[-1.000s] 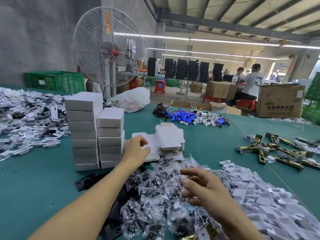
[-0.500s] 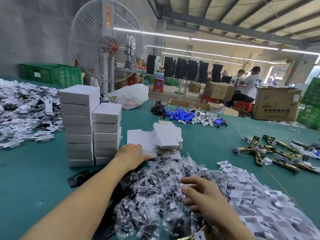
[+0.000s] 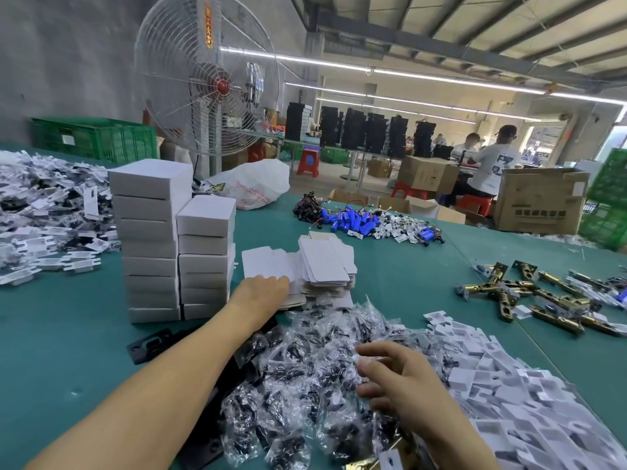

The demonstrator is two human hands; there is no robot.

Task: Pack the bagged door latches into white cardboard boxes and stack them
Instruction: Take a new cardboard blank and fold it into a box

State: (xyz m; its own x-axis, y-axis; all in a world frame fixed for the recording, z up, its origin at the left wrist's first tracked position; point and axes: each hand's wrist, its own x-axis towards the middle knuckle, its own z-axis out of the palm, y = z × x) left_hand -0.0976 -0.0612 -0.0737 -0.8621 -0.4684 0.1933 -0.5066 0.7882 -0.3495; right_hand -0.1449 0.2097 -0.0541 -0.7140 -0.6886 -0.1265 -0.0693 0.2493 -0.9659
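Stretching out, the left hand (image 3: 261, 293) lies on the flat box sheets (image 3: 268, 266), next to two stacks of white boxes (image 3: 149, 239). I cannot tell its grip. The right hand (image 3: 397, 378) bends its fingers over the heap of bagged latches (image 3: 298, 374) on the green table (image 3: 51, 351). I cannot tell if it pinches one.

Bare green tabletop (image 3: 61, 361) lay open at the near left; the stacked white boxes (image 3: 152, 245) blocked the way beyond, flat box blanks (image 3: 325, 262) just right of them.
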